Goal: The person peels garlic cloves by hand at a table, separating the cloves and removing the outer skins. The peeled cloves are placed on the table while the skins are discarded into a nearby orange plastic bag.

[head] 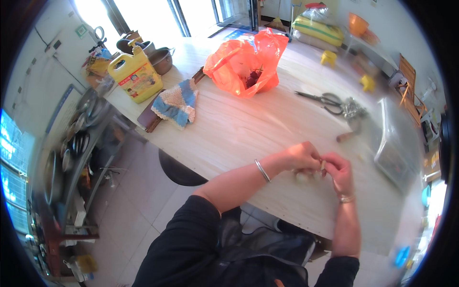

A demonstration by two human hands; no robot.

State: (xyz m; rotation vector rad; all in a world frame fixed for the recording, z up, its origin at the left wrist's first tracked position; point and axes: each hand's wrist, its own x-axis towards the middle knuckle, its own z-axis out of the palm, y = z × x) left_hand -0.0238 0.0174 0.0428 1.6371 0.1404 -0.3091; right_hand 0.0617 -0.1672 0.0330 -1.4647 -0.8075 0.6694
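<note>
Over the right part of the wooden table [229,132], my left hand [304,156] and my right hand [337,168] meet, fingertips together. Between them they pinch a small pale piece [323,165], too small to name. Several small whitish pieces [303,176] lie on the table just below my left hand, partly hidden by it. Beyond my hands lie black-handled scissors [328,100] and, beside them, a heap of small shiny items in clear wrapping [353,108]. A small tool with a reddish-brown end [345,137] lies nearer to my right hand, blurred.
A red plastic bag [236,68] holding dark fruit stands at the far side. Left of it are a blue and white cloth [177,102], a yellow pump jug [138,79] and metal pots [161,60]. A clear plastic container [398,154] sits at the right. Shelves with pans stand left.
</note>
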